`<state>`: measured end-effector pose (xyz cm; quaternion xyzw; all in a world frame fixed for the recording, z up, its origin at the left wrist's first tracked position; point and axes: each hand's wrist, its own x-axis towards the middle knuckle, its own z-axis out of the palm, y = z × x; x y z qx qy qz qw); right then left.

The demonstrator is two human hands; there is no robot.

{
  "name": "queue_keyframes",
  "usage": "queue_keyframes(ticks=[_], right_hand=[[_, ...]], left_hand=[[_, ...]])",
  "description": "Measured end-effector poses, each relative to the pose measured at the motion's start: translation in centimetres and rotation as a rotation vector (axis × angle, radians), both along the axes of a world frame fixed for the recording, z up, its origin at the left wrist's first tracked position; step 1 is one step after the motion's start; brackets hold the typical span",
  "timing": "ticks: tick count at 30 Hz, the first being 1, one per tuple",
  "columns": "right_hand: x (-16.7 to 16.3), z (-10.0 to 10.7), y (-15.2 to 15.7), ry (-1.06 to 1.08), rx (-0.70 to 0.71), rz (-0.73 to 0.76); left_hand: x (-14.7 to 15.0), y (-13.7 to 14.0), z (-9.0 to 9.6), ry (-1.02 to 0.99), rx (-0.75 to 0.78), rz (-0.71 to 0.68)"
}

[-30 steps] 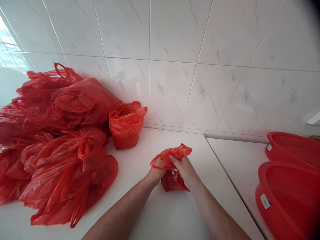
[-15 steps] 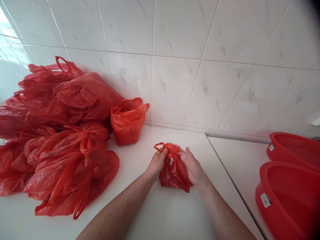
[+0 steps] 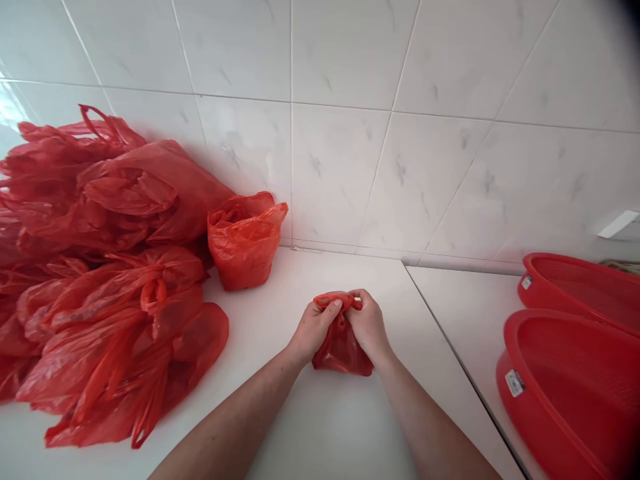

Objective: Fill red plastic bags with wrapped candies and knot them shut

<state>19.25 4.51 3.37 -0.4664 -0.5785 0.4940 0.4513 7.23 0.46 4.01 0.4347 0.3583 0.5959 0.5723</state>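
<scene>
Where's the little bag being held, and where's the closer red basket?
Little bag [image 3: 343,355]: head view, on its lower front.
Closer red basket [image 3: 528,419]: head view, on its outer wall below the rim.

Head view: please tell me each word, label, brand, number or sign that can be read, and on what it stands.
No text can be read.
Nearer white sticker, on the nearer red basket: print too small and blurred to read.
Farther white sticker, on the farther red basket: also too small and blurred.
Held red bag: no print visible.
</scene>
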Motion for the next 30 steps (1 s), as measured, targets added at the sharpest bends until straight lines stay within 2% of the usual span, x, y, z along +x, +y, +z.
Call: queue_keyframes(ticks=[3,6,10,13,19,21,23,26,30], right_hand=[[0.3,-0.1,0.4,0.058,0.015,0.035],[0.8,0.4,0.6,0.135,-0.025,0.136],[1.8,1.0,0.8,0.394,-0.24,0.314],[2.5,0.8,1.4,0.496,-0.27,0.209],[4.9,-1.6,4.5,0.309,-0.113,-0.177],[5.8,-2.6,5.4,0.225,-0.064,-0.302],[6.4,-3.4,6.0,0.166,-0.04,-0.377],[6.6,-3.8,6.4,0.14,-0.025,-0.384],[7.4,-3.2,6.4,0.239,-0.059,-0.217]], left_hand=[[0.4,-0.1,-0.1,0.137,0.087,0.026],[0.2,0.2,-0.4,0.149,0.119,0.018],[-0.6,0.5,-0.7,0.173,0.116,0.016],[-1.2,0.6,-0.7,0.232,0.15,0.058],[-1.0,-0.1,-0.5,0.478,0.399,0.376],[-0.8,-0.9,-0.4,0.498,0.42,0.407],[-0.8,-2.1,-0.3,0.527,0.439,0.371],[-1.6,-4.1,-0.3,0.604,0.478,0.299],[-3.7,-5.3,0.0,0.725,0.357,0.228]])
